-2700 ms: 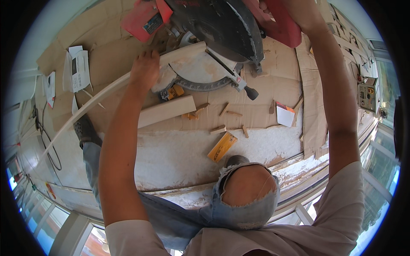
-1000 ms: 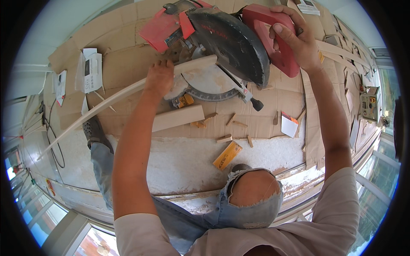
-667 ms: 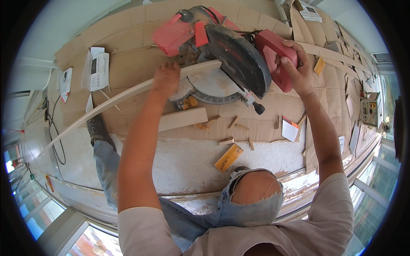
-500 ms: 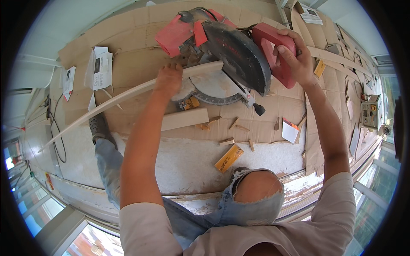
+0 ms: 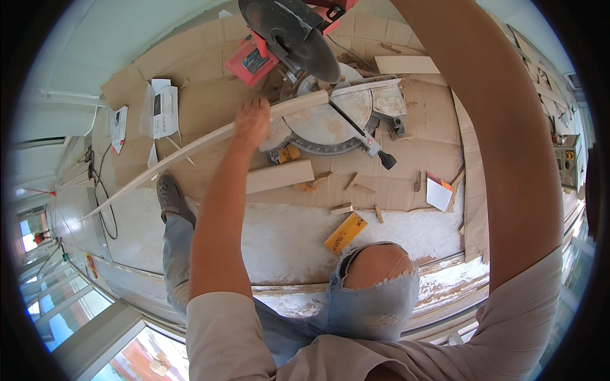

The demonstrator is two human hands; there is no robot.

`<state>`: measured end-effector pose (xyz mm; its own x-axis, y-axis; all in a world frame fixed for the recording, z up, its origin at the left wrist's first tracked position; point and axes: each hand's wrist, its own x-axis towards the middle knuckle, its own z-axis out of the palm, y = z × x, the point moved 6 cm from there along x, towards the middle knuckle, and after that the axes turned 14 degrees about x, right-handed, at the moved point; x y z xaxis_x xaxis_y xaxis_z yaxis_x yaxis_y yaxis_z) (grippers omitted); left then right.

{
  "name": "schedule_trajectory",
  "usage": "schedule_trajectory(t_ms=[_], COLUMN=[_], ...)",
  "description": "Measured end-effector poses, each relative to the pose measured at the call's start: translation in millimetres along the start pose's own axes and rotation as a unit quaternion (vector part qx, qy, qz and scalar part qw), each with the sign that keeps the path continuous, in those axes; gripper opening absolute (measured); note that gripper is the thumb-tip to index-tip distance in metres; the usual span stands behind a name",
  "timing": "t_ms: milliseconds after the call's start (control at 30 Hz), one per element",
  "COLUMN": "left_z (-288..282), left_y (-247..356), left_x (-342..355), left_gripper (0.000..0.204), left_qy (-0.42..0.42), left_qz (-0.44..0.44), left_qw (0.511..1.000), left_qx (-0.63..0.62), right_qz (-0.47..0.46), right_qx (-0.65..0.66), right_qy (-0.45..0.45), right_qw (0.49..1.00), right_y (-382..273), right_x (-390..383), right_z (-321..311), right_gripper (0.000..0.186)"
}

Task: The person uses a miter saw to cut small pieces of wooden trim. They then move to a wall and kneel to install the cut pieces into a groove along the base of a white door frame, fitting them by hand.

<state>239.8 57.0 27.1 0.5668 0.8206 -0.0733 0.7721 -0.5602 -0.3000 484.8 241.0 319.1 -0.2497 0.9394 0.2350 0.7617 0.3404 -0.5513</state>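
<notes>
Pale wood strip (image 5: pixel 298 106) lies across the saw base (image 5: pixel 311 127) and runs left, the left hand (image 5: pixel 253 120) grasping it. Raised saw head (image 5: pixel 292 38) stands far; the right hand is out of view, its grip impossible to tell.

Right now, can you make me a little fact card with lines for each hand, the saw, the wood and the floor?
Left hand: gripping the long pale strip
Right hand: out of view; right forearm runs past the top edge
Saw head: black and red, raised above the saw base
Strip: one end on the saw base, the other far left
Floor: cardboard, wood scraps, yellow box near the knee
</notes>
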Motion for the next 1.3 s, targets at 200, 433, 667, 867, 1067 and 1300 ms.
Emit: schedule_trajectory(t_ms=[200,433,667,867,1067,1300], left_z=[-1.1,10.7,-5.6,4.4,0.4,2.9], left_y=[6.3,-11.3,2.3,-16.6,-13.2,-11.4], left_x=[8.8,-8.1,7.1,7.2,18.3,8.2], left_gripper=[0.034,0.035,0.034,0.033,0.031,0.028], left_qy=[-0.019,-0.044,-0.017,-0.032,0.023,0.071], left_qz=[0.013,0.002,0.056,0.121,0.183,0.214], left_qw=[1.000,0.999,0.998,0.992,0.980,0.967], left_qx=[-0.012,-0.007,-0.022,-0.009,-0.074,-0.116], right_qz=[-0.098,0.045,0.393,0.469,0.487,0.518], right_qx=[-0.087,0.244,0.347,0.454,0.471,0.465], right_qy=[0.006,0.309,0.061,-0.146,-0.099,-0.001], right_qw=[0.991,0.918,0.849,0.743,0.729,0.719], right_y=[8.7,37.7,158.8,134.5,155.7,97.7], right_x=[-3.0,-253.1,-508.9,-478.9,-489.4,-506.0], right_z=[-21.0,-69.7,157.3,232.4,251.1,286.8], right_gripper=[0.059,0.040,0.045,0.064,0.066,0.064])
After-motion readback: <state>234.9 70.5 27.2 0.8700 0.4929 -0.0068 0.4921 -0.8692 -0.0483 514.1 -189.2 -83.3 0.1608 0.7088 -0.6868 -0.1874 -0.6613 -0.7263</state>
